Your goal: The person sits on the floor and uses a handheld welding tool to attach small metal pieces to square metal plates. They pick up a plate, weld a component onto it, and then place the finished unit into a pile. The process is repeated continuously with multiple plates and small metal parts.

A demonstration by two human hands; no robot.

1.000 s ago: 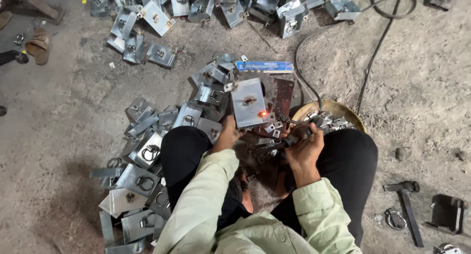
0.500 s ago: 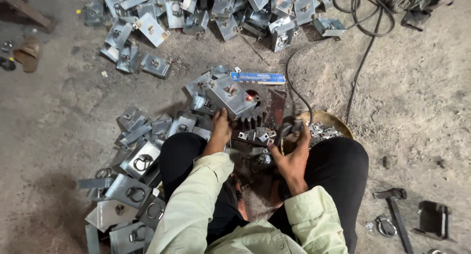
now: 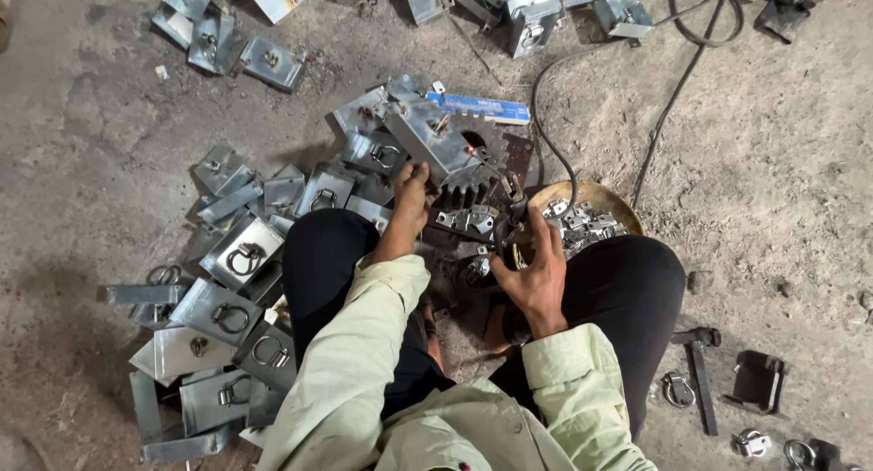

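Your left hand (image 3: 414, 191) pinches the near edge of the tilted metal plate (image 3: 427, 136), which rests on the dark toothed block (image 3: 473, 185). Your right hand (image 3: 538, 269), just right of that block, is closed around a welding holder (image 3: 511, 218) whose thin rod (image 3: 486, 166) reaches up to the plate. The round pan (image 3: 591, 198) of small fittings sits right of the block.

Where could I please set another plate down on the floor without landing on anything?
Bare floor lies at far left, above the pile of ringed plates. Another open patch lies right of the black cable, above the hammer. It is crowded around both hands, the round pan and the plates along the top.
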